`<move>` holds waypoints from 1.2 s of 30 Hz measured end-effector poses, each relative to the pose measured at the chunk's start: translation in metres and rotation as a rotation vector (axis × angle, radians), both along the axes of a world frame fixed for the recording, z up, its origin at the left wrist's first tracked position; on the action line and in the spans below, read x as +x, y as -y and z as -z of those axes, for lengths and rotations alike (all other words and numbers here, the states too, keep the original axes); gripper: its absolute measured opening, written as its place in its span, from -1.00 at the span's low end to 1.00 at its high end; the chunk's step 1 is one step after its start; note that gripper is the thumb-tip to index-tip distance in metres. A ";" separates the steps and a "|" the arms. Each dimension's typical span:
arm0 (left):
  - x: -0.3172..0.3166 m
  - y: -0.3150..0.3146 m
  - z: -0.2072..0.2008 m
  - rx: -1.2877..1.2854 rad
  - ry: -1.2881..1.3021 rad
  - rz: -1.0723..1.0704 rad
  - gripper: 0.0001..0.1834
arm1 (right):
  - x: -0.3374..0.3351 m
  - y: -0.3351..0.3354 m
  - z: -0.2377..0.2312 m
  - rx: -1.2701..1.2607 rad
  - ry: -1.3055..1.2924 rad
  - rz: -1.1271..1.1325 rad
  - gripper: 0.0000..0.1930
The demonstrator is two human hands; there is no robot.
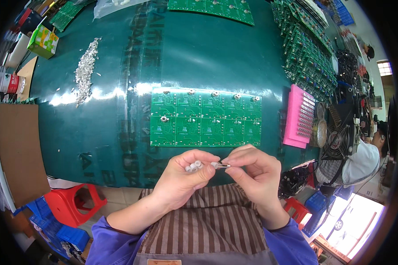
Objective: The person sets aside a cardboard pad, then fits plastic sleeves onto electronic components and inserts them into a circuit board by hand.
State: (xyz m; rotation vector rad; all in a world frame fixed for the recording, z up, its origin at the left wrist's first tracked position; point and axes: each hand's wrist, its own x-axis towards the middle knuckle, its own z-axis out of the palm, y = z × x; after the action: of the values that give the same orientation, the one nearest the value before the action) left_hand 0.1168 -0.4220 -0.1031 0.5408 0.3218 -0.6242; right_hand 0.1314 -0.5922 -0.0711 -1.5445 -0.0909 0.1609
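Observation:
Both my hands meet above the near edge of the green table, in front of my striped apron. My left hand [180,179] is closed around several small white plastic sleeves [193,166], cupped between fingers and thumb. My right hand [257,173] pinches a small part with thin metal leads [223,166]. One white sleeve sits at the left end of that part, at my left fingertips; whether the leads pass through it I cannot tell. Just beyond lies a green circuit board panel [203,131], with round metal components [191,92] along its far row and one in the near row.
Loose small clear parts [86,66] lie piled at the left, near a green carton [43,40]. Pink foam [292,119] holds rows of small parts on the right. Behind it stand stacked circuit boards [303,55]. A fan [335,140] and another person [361,161] are farther right.

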 end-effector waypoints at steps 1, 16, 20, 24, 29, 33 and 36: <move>0.001 -0.002 0.000 0.024 0.001 0.005 -0.80 | 0.001 0.000 0.001 -0.053 0.044 -0.020 -0.89; -0.003 -0.009 0.003 -0.005 -0.043 -0.050 -0.79 | 0.000 -0.014 0.001 -0.185 0.138 -0.045 -0.86; -0.004 -0.009 0.005 -0.035 -0.047 -0.049 -0.78 | -0.002 -0.016 0.001 -0.055 0.019 -0.003 -0.86; -0.005 -0.010 0.006 -0.046 -0.029 -0.036 -0.81 | -0.002 -0.016 0.002 -0.041 0.007 0.003 -0.86; -0.005 -0.010 0.004 0.004 -0.040 -0.021 -0.78 | 0.002 -0.017 0.004 -0.286 0.215 -0.069 -0.86; -0.007 -0.011 0.003 -0.017 -0.029 -0.062 -0.79 | 0.007 -0.019 0.007 -0.239 0.190 -0.084 -0.86; -0.009 -0.010 0.004 -0.008 -0.047 -0.167 -0.80 | 0.021 -0.027 0.009 -0.277 0.270 -0.124 -0.86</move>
State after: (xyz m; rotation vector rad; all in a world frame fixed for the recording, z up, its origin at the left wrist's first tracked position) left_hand 0.1079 -0.4125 -0.1070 0.4869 0.4041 -0.4765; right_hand 0.1528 -0.5654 -0.0796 -1.8319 -0.3922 0.0635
